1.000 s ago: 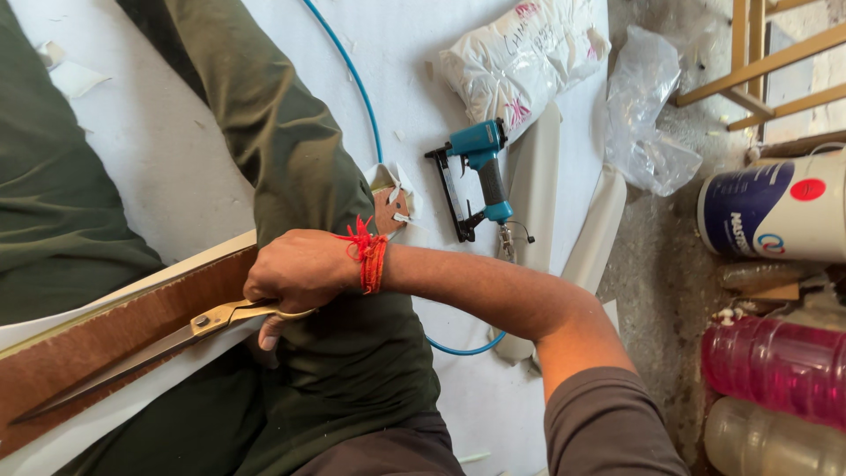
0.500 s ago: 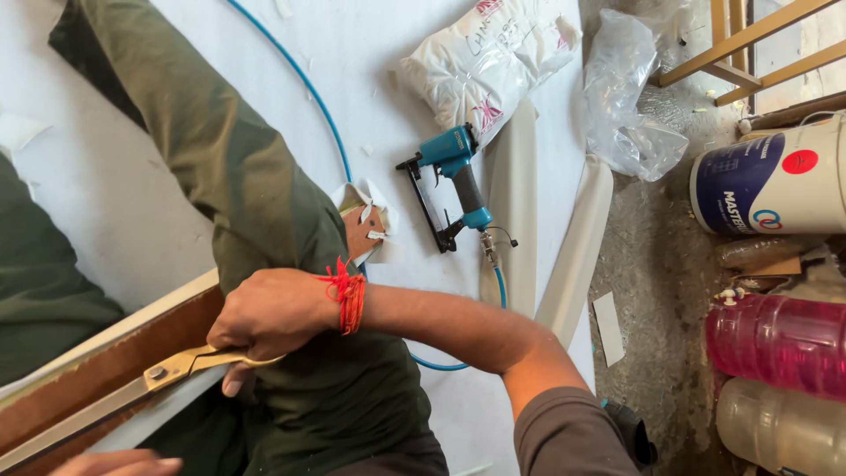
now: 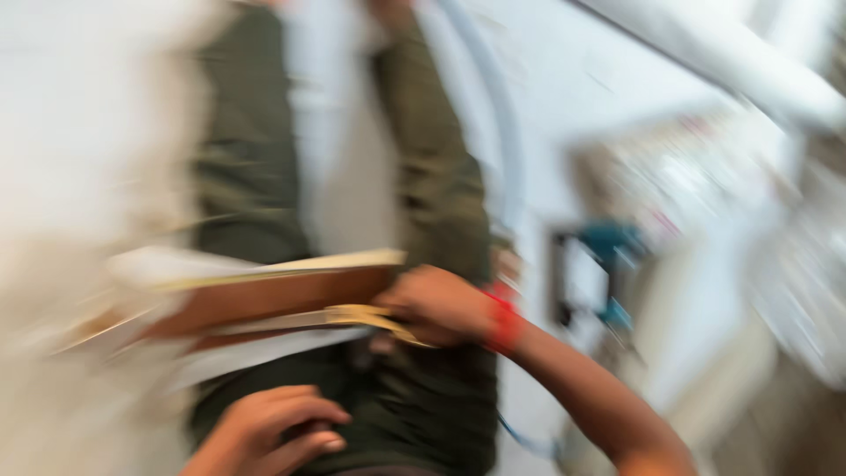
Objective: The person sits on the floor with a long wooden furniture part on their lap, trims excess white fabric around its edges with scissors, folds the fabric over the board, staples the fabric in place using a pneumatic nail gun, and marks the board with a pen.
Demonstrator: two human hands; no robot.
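The head view is heavily motion-blurred. My right hand (image 3: 441,306), with a red thread band at the wrist, grips brass-coloured scissors (image 3: 366,319) whose blades lie along a brown wooden strip (image 3: 264,295) edged with white material. My left hand (image 3: 269,432) is at the bottom of the view, fingers curled, resting on my dark green trousers (image 3: 432,176) just below the strip. Whether it holds anything is unclear.
A teal pneumatic stapler (image 3: 608,273) lies on the white floor sheet to the right of my wrist, with a blue air hose (image 3: 502,150) running past my leg. Pale rolled material (image 3: 731,62) lies at the upper right.
The camera has swung sharply, blurring everything. My left hand has come further into view at the bottom. The right hand still holds the scissors against the wooden strip.
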